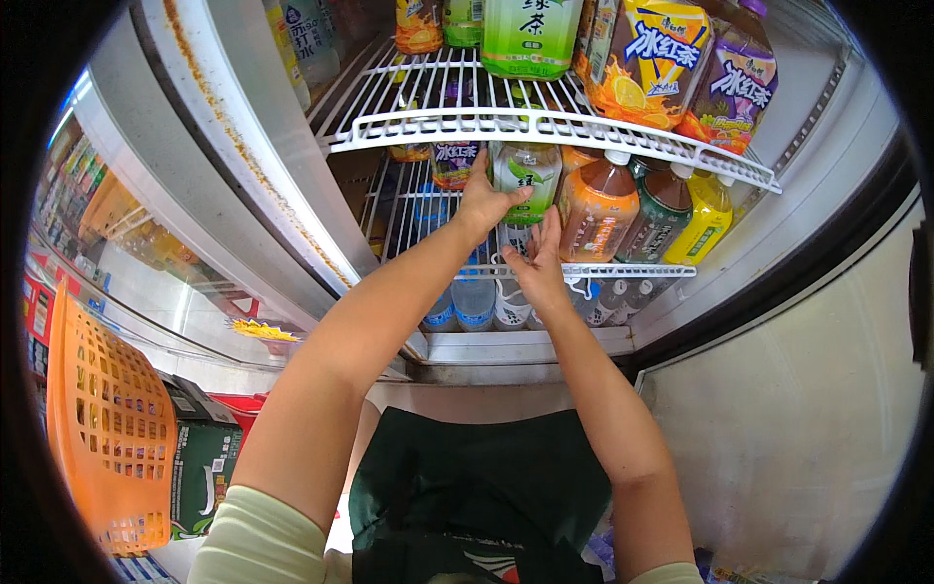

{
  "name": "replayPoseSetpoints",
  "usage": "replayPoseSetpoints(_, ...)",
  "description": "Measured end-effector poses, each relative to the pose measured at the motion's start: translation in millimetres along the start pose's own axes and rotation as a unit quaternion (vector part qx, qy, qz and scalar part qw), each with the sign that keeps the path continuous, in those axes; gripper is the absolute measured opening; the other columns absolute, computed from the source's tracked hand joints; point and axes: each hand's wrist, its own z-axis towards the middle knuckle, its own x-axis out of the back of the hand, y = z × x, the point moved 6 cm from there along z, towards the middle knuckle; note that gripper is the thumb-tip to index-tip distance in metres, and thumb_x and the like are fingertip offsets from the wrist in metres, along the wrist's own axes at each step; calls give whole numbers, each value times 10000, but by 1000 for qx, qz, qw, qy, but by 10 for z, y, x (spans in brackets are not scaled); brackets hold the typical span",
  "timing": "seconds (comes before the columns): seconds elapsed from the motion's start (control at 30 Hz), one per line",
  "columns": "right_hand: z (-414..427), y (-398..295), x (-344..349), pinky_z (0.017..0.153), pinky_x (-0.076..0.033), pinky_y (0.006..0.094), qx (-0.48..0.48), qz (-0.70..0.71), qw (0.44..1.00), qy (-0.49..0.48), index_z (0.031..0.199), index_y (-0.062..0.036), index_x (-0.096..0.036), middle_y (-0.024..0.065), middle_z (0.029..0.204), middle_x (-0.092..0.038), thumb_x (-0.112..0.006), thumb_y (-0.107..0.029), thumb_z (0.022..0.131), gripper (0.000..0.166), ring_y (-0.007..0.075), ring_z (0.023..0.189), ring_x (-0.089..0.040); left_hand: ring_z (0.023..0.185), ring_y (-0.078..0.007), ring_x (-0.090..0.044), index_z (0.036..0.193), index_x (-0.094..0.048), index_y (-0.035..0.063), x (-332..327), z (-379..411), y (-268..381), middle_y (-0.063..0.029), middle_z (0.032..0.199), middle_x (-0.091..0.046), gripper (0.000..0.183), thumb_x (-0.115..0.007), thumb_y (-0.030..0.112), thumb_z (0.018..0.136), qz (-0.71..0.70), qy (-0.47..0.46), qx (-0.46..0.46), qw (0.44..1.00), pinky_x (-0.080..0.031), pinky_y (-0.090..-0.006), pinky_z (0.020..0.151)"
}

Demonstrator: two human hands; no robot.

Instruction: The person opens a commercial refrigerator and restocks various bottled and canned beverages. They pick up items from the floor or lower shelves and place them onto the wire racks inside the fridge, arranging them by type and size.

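My left hand [492, 201] grips a green tea bottle [524, 164] on the middle shelf of a drinks fridge. Its thumb lies across the label, while the other fingers go behind the bottle's left side. The bottle stands upright, its top hidden by the upper shelf. My right hand [541, 266] is just below, palm up, fingers apart, with its fingertips at the bottle's lower right edge. Whether they bear any weight is unclear. Right of the bottle stand an orange-labelled bottle [600, 212], a dark green bottle [659, 215] and a yellow bottle [702, 219]. A purple-labelled iced tea bottle [454, 164] sits behind my left hand.
The white wire upper shelf [533, 128], holding large tea bottles, overhangs my hands. Clear water bottles [473, 303] stand below the middle shelf's front rail [635, 271]. An open fridge door [773, 409] is at right. An orange plastic basket [109, 423] stands at left.
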Motion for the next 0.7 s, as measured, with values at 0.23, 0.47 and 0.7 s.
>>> replayPoseSetpoints(0.23,-6,38,1,1129,-198,440,25,-18,999,15,1492,-63,7,217,1533,-111,-648,-18,814,943,372,1414,-173,1178,-288,-524,1405,-280,-72,102,271,-301,-217,1326,-473,1027,-884,124,598,66,32,15,997,-451,-341,979)
replayPoseSetpoints(0.47,-17,104,84,1117,-252,408,32,-52,997,42,1480,-9,-58,241,1476,-241,-651,-53,810,896,348,1376,-277,1064,-235,-579,1311,-408,-66,37,98,-288,-169,1189,-575,864,-878,96,604,-14,29,13,999,-497,-335,903)
replayPoseSetpoints(0.7,-12,39,40,1095,-282,375,82,-133,987,47,1456,48,-141,267,1464,-284,-657,-74,803,841,337,1362,-309,986,-191,-591,1270,-460,-39,191,-91,-87,-107,1120,-600,734,-854,81,663,-20,60,7,998,-510,-320,843)
